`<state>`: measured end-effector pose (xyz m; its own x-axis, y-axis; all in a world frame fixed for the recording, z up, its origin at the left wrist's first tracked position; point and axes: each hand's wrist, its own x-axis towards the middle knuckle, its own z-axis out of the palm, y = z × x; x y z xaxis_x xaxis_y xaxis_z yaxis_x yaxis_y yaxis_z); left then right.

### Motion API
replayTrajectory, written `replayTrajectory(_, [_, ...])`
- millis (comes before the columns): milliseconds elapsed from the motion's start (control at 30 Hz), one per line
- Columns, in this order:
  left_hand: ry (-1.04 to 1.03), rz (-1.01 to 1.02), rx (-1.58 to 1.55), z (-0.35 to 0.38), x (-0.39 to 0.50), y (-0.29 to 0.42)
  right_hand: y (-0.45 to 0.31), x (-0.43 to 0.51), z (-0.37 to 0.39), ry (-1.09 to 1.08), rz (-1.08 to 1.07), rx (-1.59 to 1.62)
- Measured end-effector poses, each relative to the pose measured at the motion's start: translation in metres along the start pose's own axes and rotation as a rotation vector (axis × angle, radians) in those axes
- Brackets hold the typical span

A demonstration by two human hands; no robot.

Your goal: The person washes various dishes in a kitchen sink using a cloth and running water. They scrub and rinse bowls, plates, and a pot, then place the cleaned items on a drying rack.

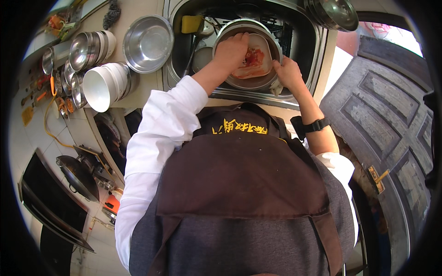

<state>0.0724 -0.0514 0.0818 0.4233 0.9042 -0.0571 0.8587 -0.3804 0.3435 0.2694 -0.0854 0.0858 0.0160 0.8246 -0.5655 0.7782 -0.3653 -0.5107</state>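
Observation:
A metal basin (253,84) stands in the sink with a shallow white dish (264,43) inside it. Red, sauce-like residue (254,58) is smeared over the dish. My left hand (231,51) reaches into the basin and grips the dish's left edge; its fingertips are partly hidden. On the other side, my right hand (288,71) holds the basin's right rim, thumb on top and fingers outside. A pale, crumpled piece like a cloth (276,87) hangs below that hand; whether the fingers hold it cannot be seen.
The stainless steel sink (314,55) also holds a yellow sponge (191,24) and other dishes. An empty metal basin (148,44) and stacked bowls (100,89) occupy the left counter. More metal bowls (335,15) stand at the sink's far right corner. A panelled door (383,100) is at right.

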Motion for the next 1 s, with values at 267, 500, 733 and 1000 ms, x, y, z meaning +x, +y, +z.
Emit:
replayTrajectory(267, [-0.042,-0.056,0.056,-0.019,0.001,-0.016,0.000,0.005,0.008,-0.021,-0.037,0.165])
replayTrajectory(500, [0.348,-0.386,-0.181,-0.075,0.006,-0.086,0.020,0.027,-0.002,0.027,0.071,0.370])
replayTrajectory(733, [0.121,-0.707,0.035,-0.119,0.033,-0.187,0.013,0.032,0.002,0.031,-0.003,0.314])
replayTrajectory(1000, [-0.178,-0.857,0.003,-0.113,0.081,-0.266,-0.009,0.024,0.004,0.001,0.023,0.269])
